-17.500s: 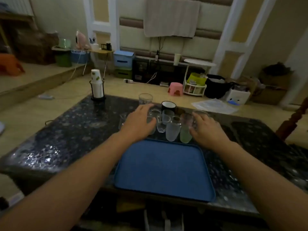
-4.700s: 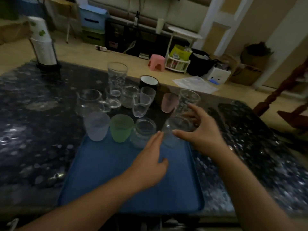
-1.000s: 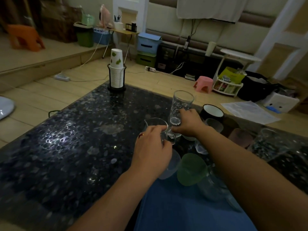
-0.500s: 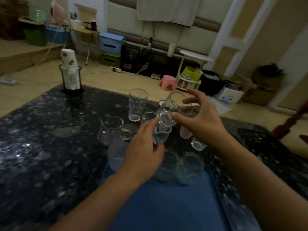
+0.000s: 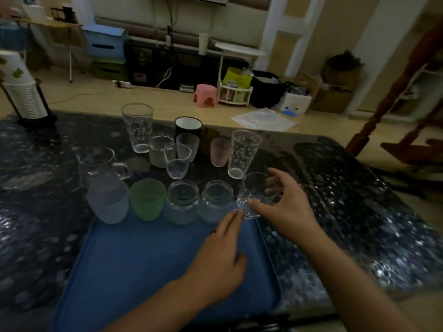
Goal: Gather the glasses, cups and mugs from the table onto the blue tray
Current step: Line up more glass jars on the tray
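- The right hand [image 5: 285, 207] was curled round a small clear glass [image 5: 257, 194], thumb on the near side and fingers behind, holding it at the far right corner of the blue tray [image 5: 148, 267]. Whether its base had touched down could not be told.
- The left hand [image 5: 215, 257] hovered low over the tray with nothing in it, fingers stretched out loosely, their tips just beside the foot of that glass.
- Just to the left of the held glass stood a row along the tray's far edge: two clear jars [image 5: 199, 201], a green cup [image 5: 146, 202] and a frosted lilac cup [image 5: 106, 203].
- Beyond the right hand's fingers, very near, stood a tall dotted glass [image 5: 242, 156] on the dark table [image 5: 359, 212]. Farther off were a pink cup [image 5: 219, 152], a black mug [image 5: 188, 127], a spouted clear cup [image 5: 177, 160], another tall glass [image 5: 137, 127] and a handled glass mug [image 5: 100, 165].
- The likeliest slip, I judged, was the glass landing half on the tray's raised rim and tipping towards the table when let go.
- The knuckles could also knock the tall dotted glass behind them as the hand drew back; it looked narrow-based and easy to topple.
- The dim light and clear glass made edges hard to judge, so a clink against the neighbouring jar seemed possible.
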